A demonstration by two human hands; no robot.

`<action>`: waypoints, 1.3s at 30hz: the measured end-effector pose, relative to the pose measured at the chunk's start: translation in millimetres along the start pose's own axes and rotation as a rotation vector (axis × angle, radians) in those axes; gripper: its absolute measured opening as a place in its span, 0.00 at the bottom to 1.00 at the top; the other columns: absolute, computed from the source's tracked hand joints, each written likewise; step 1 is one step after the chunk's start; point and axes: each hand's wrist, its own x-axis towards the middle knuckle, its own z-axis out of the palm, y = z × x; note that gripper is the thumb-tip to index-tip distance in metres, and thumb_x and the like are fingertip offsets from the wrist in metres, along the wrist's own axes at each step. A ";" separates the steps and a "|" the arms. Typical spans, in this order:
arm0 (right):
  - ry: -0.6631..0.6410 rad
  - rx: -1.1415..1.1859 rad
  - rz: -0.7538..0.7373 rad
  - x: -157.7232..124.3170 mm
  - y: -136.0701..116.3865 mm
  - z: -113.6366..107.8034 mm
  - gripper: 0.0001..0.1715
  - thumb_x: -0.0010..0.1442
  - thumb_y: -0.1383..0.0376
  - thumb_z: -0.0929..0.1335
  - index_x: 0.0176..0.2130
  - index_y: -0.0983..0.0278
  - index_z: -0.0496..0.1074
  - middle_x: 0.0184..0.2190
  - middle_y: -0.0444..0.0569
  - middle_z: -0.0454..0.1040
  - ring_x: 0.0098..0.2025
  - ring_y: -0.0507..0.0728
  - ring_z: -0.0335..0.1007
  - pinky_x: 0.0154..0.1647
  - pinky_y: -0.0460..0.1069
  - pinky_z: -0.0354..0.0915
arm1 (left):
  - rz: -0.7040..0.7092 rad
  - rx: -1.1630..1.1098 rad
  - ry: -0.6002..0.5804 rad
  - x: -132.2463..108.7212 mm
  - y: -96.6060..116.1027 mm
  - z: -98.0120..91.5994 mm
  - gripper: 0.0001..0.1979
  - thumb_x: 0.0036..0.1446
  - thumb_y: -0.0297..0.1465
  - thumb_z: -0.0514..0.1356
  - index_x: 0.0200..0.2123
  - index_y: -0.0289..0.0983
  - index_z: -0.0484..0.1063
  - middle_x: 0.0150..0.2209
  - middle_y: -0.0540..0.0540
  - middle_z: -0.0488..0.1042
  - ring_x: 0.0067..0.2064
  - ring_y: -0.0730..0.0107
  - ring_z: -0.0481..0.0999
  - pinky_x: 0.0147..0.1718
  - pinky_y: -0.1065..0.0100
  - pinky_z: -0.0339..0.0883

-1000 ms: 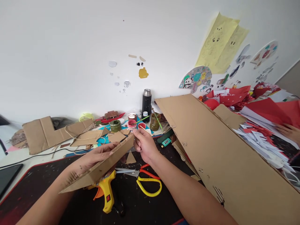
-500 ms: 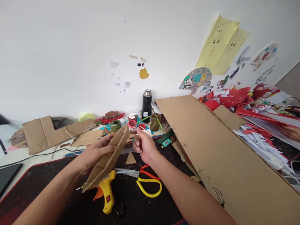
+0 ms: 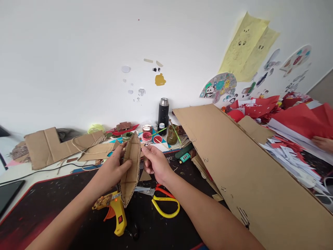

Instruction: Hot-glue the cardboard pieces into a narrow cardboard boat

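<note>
In the head view my left hand (image 3: 110, 172) grips a boat-shaped cardboard piece (image 3: 131, 163), its thumb on the inner face and the fingers behind. The piece is pointed at both ends, with raised corrugated edges, and stands nearly upright. At its right edge is my right hand (image 3: 158, 166), fingers curled and thumb pinched to the forefinger. What lies in that pinch is too small to tell. Below the cardboard are a yellow glue gun (image 3: 120, 213) with a lit orange light and scissors (image 3: 166, 208) with red and yellow handles. A small cardboard triangle (image 3: 145, 176) lies partly hidden behind them.
A large cardboard sheet (image 3: 234, 166) slants across the right side. Paint pots (image 3: 147, 136), a black flask (image 3: 163, 113) and a jar (image 3: 172, 136) stand near the wall. Cardboard scraps (image 3: 41, 149) lie at left. Another person's hand (image 3: 322, 143) is by red paper (image 3: 304, 121) at far right.
My left hand has turned the cardboard piece more upright, so its inner face shows. My right hand has shifted slightly left to its edge. At far right, the other person's red paper has moved.
</note>
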 end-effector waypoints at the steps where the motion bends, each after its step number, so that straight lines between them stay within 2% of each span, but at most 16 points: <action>1: 0.008 -0.013 0.007 -0.3 -0.3 0.2 0.33 0.51 0.40 0.77 0.41 0.59 0.66 0.15 0.31 0.63 0.12 0.46 0.52 0.15 0.44 0.38 | -0.001 0.005 -0.005 -0.3 1.2 0.4 0.42 0.54 0.43 0.60 0.70 0.35 0.60 0.65 0.35 0.76 0.64 0.38 0.75 0.62 0.48 0.70; 4: 0.023 -0.038 0.026 -1.1 -1.6 0.8 0.32 0.52 0.41 0.77 0.41 0.59 0.66 0.14 0.31 0.64 0.12 0.47 0.53 0.15 0.44 0.40 | 0.004 0.006 0.000 -1.3 3.4 1.7 0.43 0.54 0.45 0.61 0.71 0.35 0.60 0.67 0.36 0.74 0.65 0.37 0.74 0.63 0.48 0.69; 7: 0.015 -0.045 0.028 -1.9 -3.1 1.1 0.31 0.52 0.42 0.77 0.40 0.59 0.66 0.14 0.31 0.64 0.12 0.47 0.54 0.15 0.44 0.40 | -0.021 -0.009 0.017 -2.6 3.9 0.9 0.45 0.57 0.51 0.61 0.73 0.37 0.60 0.71 0.38 0.70 0.71 0.38 0.67 0.66 0.49 0.66; 13: 0.013 -0.043 0.028 -3.2 -4.9 1.5 0.29 0.54 0.43 0.77 0.40 0.59 0.67 0.14 0.32 0.63 0.12 0.47 0.54 0.15 0.44 0.39 | -0.118 -0.069 0.101 -2.7 -0.9 -8.6 0.37 0.58 0.55 0.62 0.67 0.45 0.73 0.71 0.45 0.70 0.75 0.38 0.61 0.68 0.50 0.64; 16: 0.018 -0.035 0.027 -3.1 -4.4 1.2 0.28 0.54 0.43 0.77 0.40 0.59 0.67 0.14 0.32 0.63 0.12 0.47 0.54 0.15 0.44 0.39 | -0.201 -0.226 0.038 -0.8 -6.3 -10.8 0.40 0.55 0.55 0.65 0.68 0.46 0.72 0.72 0.44 0.70 0.72 0.38 0.65 0.65 0.52 0.68; 19: 0.016 -0.028 0.029 -2.7 -3.7 0.8 0.28 0.54 0.43 0.77 0.39 0.59 0.67 0.14 0.32 0.63 0.12 0.47 0.54 0.15 0.44 0.39 | -0.226 -0.399 -0.059 0.0 -7.6 -10.0 0.45 0.54 0.55 0.68 0.71 0.45 0.66 0.65 0.39 0.77 0.64 0.39 0.75 0.55 0.54 0.76; 21: 0.016 -0.027 0.029 -2.4 -3.4 0.7 0.29 0.54 0.42 0.76 0.40 0.59 0.67 0.15 0.32 0.63 0.12 0.47 0.54 0.15 0.44 0.39 | -0.192 -0.416 -0.086 -0.6 -4.9 -9.0 0.49 0.54 0.56 0.69 0.73 0.43 0.63 0.57 0.38 0.82 0.60 0.39 0.78 0.51 0.55 0.77; 24: 0.010 -0.029 0.025 -2.5 -3.3 1.1 0.29 0.55 0.41 0.76 0.40 0.59 0.68 0.15 0.32 0.63 0.12 0.47 0.55 0.15 0.44 0.39 | -0.132 -0.340 -0.066 -1.6 1.5 -8.1 0.51 0.52 0.57 0.70 0.73 0.41 0.62 0.48 0.40 0.83 0.56 0.40 0.79 0.49 0.56 0.77; 26: -0.012 -0.039 0.026 -3.4 -3.3 1.9 0.29 0.56 0.40 0.75 0.40 0.59 0.68 0.15 0.33 0.63 0.12 0.47 0.55 0.15 0.44 0.39 | -0.117 -0.297 -0.043 -1.6 4.5 -7.7 0.50 0.53 0.58 0.69 0.72 0.40 0.62 0.48 0.41 0.83 0.55 0.41 0.80 0.49 0.55 0.77; 30: -0.063 -0.098 0.021 -6.5 -3.3 4.3 0.30 0.56 0.39 0.75 0.41 0.59 0.68 0.15 0.34 0.65 0.13 0.48 0.55 0.15 0.44 0.43 | -0.090 -0.295 -0.033 -1.0 5.9 -6.1 0.50 0.54 0.59 0.67 0.71 0.37 0.61 0.54 0.37 0.82 0.52 0.42 0.81 0.50 0.52 0.77; 34: -0.098 -0.158 0.027 -8.3 -3.9 5.3 0.32 0.56 0.38 0.75 0.42 0.59 0.69 0.14 0.33 0.65 0.13 0.49 0.55 0.15 0.44 0.47 | -0.078 -0.232 0.019 -2.0 5.5 -5.1 0.49 0.52 0.59 0.68 0.69 0.38 0.65 0.59 0.36 0.80 0.53 0.40 0.82 0.50 0.49 0.77; 39: -0.079 -0.169 0.015 -8.2 -6.8 4.4 0.29 0.58 0.39 0.73 0.40 0.60 0.70 0.14 0.34 0.65 0.14 0.49 0.57 0.15 0.44 0.48 | -0.179 -0.511 0.028 -0.1 1.4 -9.5 0.44 0.48 0.55 0.73 0.65 0.44 0.74 0.55 0.38 0.84 0.55 0.38 0.83 0.49 0.50 0.80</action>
